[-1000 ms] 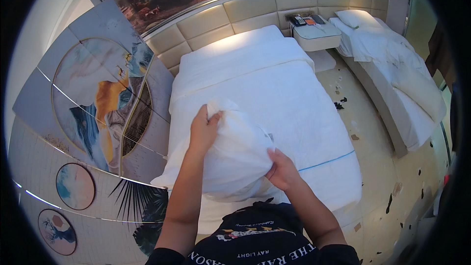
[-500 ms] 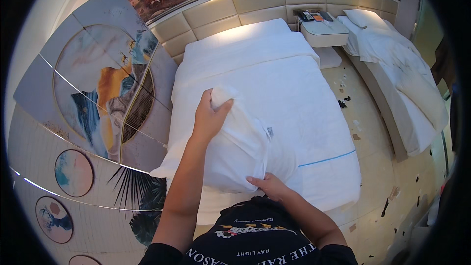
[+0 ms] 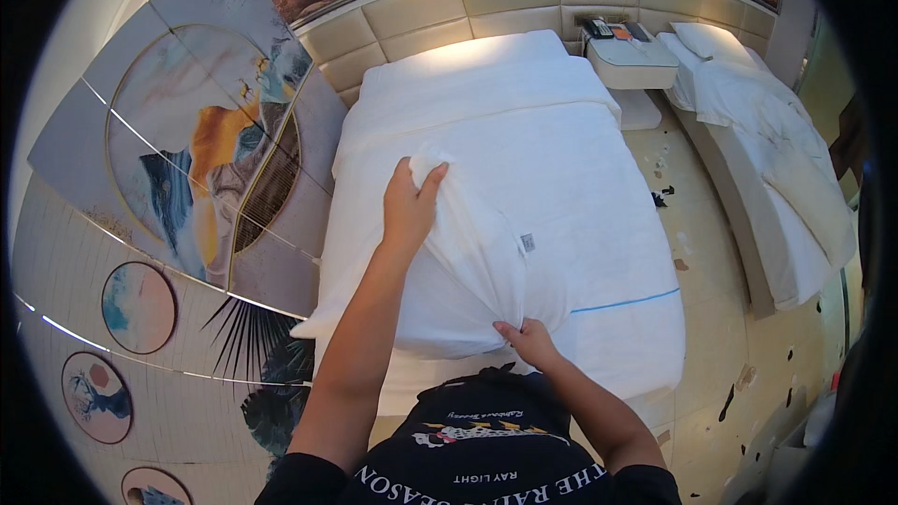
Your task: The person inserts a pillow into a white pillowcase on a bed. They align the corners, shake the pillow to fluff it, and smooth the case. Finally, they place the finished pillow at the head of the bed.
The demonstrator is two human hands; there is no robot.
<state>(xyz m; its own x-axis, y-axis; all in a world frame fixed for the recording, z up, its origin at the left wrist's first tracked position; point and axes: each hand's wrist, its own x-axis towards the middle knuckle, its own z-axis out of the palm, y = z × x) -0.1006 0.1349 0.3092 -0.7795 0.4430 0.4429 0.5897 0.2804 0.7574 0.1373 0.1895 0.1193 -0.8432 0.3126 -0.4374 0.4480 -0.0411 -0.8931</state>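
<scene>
More white cloth (image 3: 472, 266) now bunches at right fingers (image 3: 508, 329).

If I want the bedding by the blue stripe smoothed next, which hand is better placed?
Probably the right hand: it grips the white cloth just left of the blue stripe, though it would need to let go first. The left hand pinches that cloth much farther from the stripe.

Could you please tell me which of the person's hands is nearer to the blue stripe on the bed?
The right. The right hand pinches the white cloth just left of the blue stripe; the left hand grips the cloth farther up and left.
</scene>
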